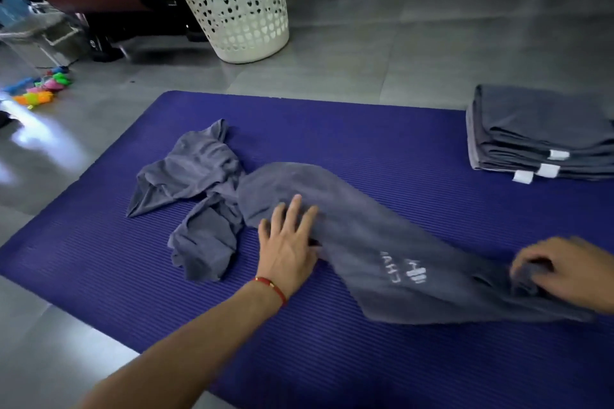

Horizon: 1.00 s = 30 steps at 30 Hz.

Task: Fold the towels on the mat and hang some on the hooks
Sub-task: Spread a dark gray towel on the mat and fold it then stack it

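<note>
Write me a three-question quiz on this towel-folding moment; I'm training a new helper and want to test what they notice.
1. True or false: the left hand presses flat on the grey towel being worked.
2. Which hand grips that towel's end with curled fingers? A) left B) right C) neither
3. Fill in: the stack of folded towels sits at the mat's far ____ corner.

Key
1. True.
2. B: the right hand bunches the end.
3. Right; a crumpled towel lies left, the white basket stands on the floor beyond.

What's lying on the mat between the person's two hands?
In the head view, a grey towel with white lettering stretches from left hand to right hand.
</note>
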### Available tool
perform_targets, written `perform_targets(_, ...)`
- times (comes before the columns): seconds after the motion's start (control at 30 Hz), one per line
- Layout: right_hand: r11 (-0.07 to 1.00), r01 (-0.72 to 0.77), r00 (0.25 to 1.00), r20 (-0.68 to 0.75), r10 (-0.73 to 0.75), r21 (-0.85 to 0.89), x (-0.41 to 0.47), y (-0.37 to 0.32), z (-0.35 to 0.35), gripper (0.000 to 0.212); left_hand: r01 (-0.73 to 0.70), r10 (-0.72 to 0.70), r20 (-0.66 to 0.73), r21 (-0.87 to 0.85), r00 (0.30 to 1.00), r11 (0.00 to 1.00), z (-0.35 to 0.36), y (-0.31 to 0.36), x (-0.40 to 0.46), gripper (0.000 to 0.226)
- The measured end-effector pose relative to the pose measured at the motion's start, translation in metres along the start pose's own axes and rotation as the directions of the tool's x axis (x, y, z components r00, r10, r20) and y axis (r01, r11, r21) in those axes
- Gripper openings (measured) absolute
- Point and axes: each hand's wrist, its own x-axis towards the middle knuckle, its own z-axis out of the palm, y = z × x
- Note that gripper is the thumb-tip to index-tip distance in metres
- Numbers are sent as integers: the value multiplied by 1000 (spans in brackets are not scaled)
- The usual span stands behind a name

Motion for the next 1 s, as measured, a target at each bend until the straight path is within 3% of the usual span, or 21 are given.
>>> perform_targets(0.07,999,2,983,185,5,-37,-10,36,22,37,57,-62,159,39,985,998,19,6,18,85)
perform_targets(0.13,999,40,973,229,-37,-6,-24,38,32,32,89,-84,282,-5,956,996,34,21,29,80)
perform_targets(0.17,998,54,982,182,-50,-16,-27,33,35,30,98,-84,277,-38,957,994,40,28,31,73)
perform_targets(0.23,987,127,992,35,-124,-99,-26,16,33,37,86,-70,173,-84,982,993,47,34,36,57)
perform_targets(0.3,975,216,974,-60,-219,-52,-25,-12,29,41,62,-45,119,-143,992,988,45,31,41,45)
perform_targets(0.4,940,340,939,-57,-339,17,-13,-54,27,36,-71,76,22,-185,997,980,31,26,37,32)
perform_targets(0.5,877,399,917,-148,-371,270,3,-94,30,34,-334,292,-223,-180,930,925,7,51,11,29)
perform_targets(0.57,755,357,933,-174,-315,550,10,-121,29,40,-472,367,-359,-267,858,840,-8,81,-12,28)
perform_targets(0.6,659,319,943,-154,-297,681,13,-133,27,46,-493,370,-365,-346,855,798,-13,95,-23,30)
perform_targets(0.67,580,295,948,-156,-277,760,22,-141,30,58,-480,400,-267,-502,877,719,-17,113,-42,38)
perform_targets(0.77,737,308,950,-155,-271,601,31,-125,37,29,-392,409,-127,-630,904,671,-14,112,-59,40)
perform_targets(0.83,789,300,954,-169,-248,537,30,-108,42,8,-367,315,-192,-572,929,733,-9,94,-54,32)
perform_targets(0.9,827,314,949,-178,-260,466,23,-98,44,1,-282,185,-248,-445,951,850,2,64,-32,32)
perform_targets(1.0,859,348,937,-181,-300,377,14,-88,45,6,-77,30,-138,-353,990,932,12,27,17,54)
